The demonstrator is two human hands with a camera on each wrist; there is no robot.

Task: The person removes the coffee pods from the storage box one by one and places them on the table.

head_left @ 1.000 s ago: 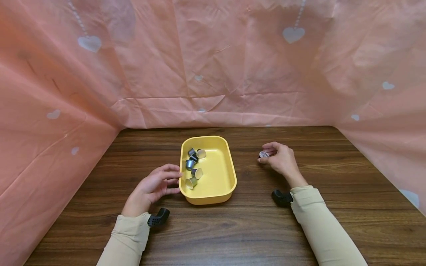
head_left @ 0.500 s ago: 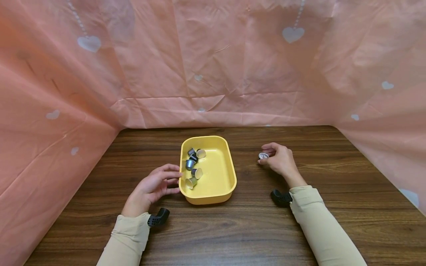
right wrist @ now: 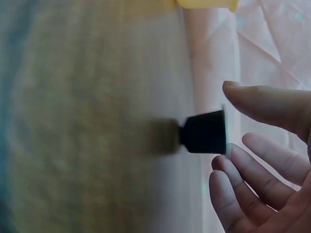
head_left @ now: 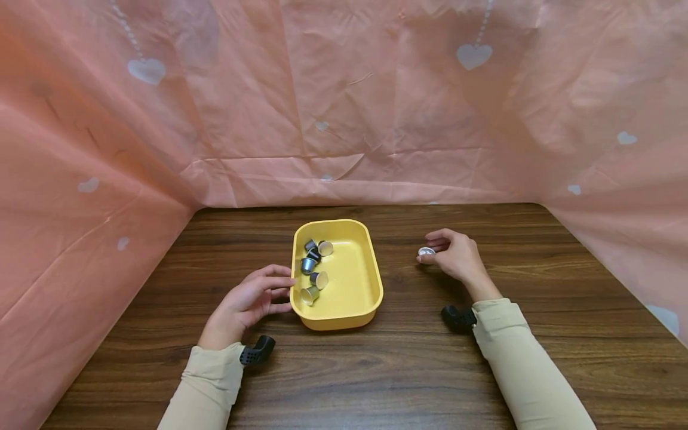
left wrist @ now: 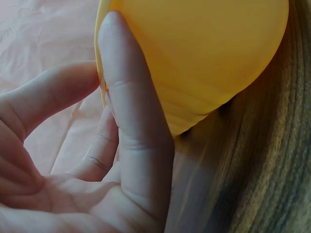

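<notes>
Foil lid up, a dark coffee capsule (head_left: 427, 252) stands on the wooden table on the right. My right hand (head_left: 457, 257) is around it. In the right wrist view the thumb (right wrist: 267, 104) is apart from the capsule's rim, while the fingertips on the other side are right at it. My left hand (head_left: 257, 297) touches the left side of a yellow tray (head_left: 376, 286), its thumb (left wrist: 136, 111) lying along the outer wall and another fingertip at the rim. Several coffee capsules lie along the tray's left side, among them a blue one (head_left: 309, 266) and an olive one (head_left: 309, 295).
Pink cloth (head_left: 344, 119) with pale hearts surrounds the dark wooden table (head_left: 344, 382) at the back and both sides. Black wrist cameras (head_left: 258, 350) sit at the cuffs. The tray's right half shows its bare floor.
The right capsule's lid, tilted with its dark side showing a second ago, now lies flatter. My right hand has shifted very slightly. The left hand and tray stay where they were.
</notes>
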